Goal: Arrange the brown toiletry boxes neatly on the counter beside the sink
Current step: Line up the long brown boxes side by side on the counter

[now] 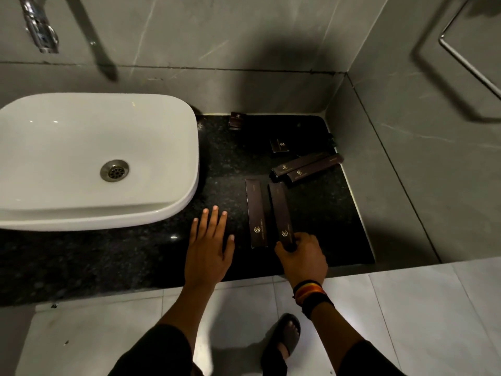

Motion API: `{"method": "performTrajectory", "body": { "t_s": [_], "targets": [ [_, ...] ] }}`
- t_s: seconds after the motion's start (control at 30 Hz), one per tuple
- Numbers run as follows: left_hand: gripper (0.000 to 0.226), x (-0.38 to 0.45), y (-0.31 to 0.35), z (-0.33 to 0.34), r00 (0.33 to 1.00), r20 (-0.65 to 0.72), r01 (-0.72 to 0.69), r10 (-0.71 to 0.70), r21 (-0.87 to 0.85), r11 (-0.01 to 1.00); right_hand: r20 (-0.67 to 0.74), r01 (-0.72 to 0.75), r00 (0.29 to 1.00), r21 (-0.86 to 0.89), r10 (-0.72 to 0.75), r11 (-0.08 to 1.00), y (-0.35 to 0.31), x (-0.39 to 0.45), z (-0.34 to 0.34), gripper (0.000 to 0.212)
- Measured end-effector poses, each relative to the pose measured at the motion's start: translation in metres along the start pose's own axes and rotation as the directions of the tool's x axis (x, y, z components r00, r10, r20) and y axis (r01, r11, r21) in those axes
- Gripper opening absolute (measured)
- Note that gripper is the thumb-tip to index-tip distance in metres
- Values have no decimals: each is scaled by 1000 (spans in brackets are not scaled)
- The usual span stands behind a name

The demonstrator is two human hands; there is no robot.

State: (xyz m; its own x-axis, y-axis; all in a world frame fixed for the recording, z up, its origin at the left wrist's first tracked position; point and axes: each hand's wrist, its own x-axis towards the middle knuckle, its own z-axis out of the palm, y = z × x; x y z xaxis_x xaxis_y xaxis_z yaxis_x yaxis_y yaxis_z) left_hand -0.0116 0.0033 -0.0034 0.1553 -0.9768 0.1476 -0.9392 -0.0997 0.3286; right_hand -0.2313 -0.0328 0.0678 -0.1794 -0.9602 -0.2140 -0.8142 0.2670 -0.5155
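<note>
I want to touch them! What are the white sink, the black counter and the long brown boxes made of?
The sink looks like glazed ceramic: white, smooth, shiny. The counter looks like polished granite: black with pale speckles and a glint. The long brown boxes seem matte cardboard, with sharp folded edges and gold logos.

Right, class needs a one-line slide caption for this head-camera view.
Right hand grips a long brown box beside another on the black counter, left hand flat.
</note>
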Motion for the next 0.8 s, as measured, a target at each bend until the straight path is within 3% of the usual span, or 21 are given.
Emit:
{"method": "performTrajectory", "body": {
  "t_s": [0.3, 0.4, 0.57, 0.8],
  "targets": [
    [64, 1, 0, 1, 1000, -9, -6, 7, 14, 1000, -76, 121, 990, 9, -120, 993, -34, 9, 2, 50],
    [64, 1, -1, 2, 1000, 13, 0, -1, 30, 1000, -7, 203, 979, -65, -204, 977, -48, -3, 16, 55],
    [64, 1, -4, 4, 1000, 21, -1, 1, 5, 1000, 73, 162, 985, -115, -154, 980, -62, 1, 31, 54],
    [65, 1, -4, 4, 1000, 18, 1, -1, -11, 1000, 16, 157, 988, -70, -157, 985, -54, 3, 28, 62]
  ]
}}
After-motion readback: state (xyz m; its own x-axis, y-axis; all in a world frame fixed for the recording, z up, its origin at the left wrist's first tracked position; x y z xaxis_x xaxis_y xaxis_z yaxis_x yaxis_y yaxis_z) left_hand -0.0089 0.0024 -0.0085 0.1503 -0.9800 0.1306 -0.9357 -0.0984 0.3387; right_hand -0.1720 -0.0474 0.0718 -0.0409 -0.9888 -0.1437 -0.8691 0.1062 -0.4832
